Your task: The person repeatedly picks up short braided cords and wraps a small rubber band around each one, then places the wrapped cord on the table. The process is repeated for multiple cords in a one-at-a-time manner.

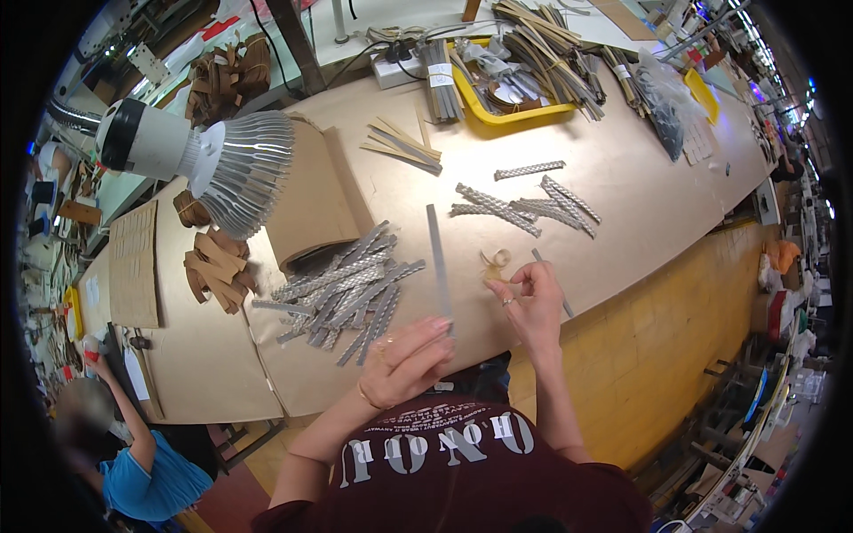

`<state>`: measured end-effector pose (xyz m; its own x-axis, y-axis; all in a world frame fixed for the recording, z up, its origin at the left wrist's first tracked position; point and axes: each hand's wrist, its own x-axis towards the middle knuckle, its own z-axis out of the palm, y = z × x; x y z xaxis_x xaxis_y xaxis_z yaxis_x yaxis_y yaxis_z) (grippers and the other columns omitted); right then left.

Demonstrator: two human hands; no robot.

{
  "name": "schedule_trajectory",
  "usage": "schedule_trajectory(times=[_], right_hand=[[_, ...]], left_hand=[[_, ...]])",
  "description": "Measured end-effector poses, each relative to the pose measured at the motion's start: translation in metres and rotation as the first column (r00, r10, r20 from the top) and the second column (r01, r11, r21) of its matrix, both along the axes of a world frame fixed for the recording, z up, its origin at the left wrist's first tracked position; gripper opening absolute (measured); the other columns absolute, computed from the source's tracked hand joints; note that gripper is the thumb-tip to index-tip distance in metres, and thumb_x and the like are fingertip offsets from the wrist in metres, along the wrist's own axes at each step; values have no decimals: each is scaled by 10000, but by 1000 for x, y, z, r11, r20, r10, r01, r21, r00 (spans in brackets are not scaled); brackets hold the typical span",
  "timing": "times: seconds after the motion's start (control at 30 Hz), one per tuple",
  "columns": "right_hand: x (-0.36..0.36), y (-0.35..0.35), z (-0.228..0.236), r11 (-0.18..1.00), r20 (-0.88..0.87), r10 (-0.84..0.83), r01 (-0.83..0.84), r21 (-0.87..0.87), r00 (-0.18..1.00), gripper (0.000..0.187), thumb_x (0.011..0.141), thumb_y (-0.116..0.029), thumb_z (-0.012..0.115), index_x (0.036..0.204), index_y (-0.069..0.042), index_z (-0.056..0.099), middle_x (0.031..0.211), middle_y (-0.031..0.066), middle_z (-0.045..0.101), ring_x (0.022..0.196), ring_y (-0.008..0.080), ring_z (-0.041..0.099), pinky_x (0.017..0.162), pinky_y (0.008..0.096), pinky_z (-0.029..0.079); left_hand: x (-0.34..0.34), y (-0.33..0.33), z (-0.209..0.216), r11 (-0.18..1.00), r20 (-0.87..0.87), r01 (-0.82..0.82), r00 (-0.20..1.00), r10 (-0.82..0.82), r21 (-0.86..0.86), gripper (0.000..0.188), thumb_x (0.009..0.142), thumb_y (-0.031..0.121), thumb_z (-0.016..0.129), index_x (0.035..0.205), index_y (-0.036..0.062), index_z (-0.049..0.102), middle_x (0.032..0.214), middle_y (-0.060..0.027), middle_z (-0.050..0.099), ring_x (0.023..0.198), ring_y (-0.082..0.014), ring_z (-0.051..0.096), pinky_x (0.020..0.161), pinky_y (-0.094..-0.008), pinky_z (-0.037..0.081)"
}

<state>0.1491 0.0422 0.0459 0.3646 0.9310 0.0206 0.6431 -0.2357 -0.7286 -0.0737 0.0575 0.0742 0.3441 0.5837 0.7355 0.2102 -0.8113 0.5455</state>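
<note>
My left hand (407, 360), fingers pressed together, grips the lower end of a flat grey strip (437, 253) that points away from me. My right hand (535, 300) pinches a thin, curled tan ribbon (496, 261) between thumb and fingers. Behind that hand lies another narrow grey strip (567, 306), partly hidden by it. A heap of grey strips and braided silver-grey straps (342, 289) spreads left of my left hand. Farther off, several braided straps (498, 209) rest in a loose group, with a single braided strap (530, 170) beyond them.
A large lamp (240, 169) juts in from the left beside a curved cardboard sheet (311, 191). Brown strips (218, 266) lie below it. Beyond are loose tan strips (400, 142) and a yellow tray (524, 115) with strip bundles. A person in blue (155, 475) works at lower left.
</note>
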Motion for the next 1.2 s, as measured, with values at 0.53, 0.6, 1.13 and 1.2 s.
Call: schedule_trajectory(times=[0.53, 0.6, 1.13, 1.2], right_hand=[[24, -23, 14, 991, -692, 90, 3, 132, 716, 198, 902, -184, 733, 933, -5, 655, 899, 35, 658, 796, 109, 589, 763, 255, 475], [27, -26, 18, 994, -774, 112, -83, 77, 623, 249, 940, -224, 691, 1017, 12, 667, 943, 55, 677, 815, 113, 600, 784, 259, 478], [73, -32, 8, 982, -587, -166, 79, -171, 792, 328, 1021, -260, 552, 1135, 13, 693, 830, 52, 641, 716, 155, 601, 628, 329, 473], [79, -30, 6, 968, -138, -207, 182, -174, 969, 311, 1001, -271, 576, 1086, -5, 714, 826, 85, 640, 725, 217, 621, 653, 361, 480]], left_hand=[[54, -11, -32, 950, -133, 284, 954, -268, 131, 233, 789, 45, 724, 1014, -10, 704, 1111, -151, 686, 945, -263, 700, 864, -360, 602], [65, -10, -35, 918, -221, 359, 922, -319, 170, 241, 791, 63, 737, 1011, -30, 705, 1110, -163, 685, 924, -270, 703, 847, -356, 605], [83, -19, -58, 950, -327, 298, 892, -311, -92, 402, 852, 137, 716, 1230, 30, 629, 1354, -189, 566, 1176, -325, 603, 994, -435, 490], [87, -5, -60, 983, -493, 161, 850, -184, -88, 468, 896, 201, 682, 1322, 42, 572, 1438, -183, 501, 1311, -338, 508, 1102, -475, 390]])
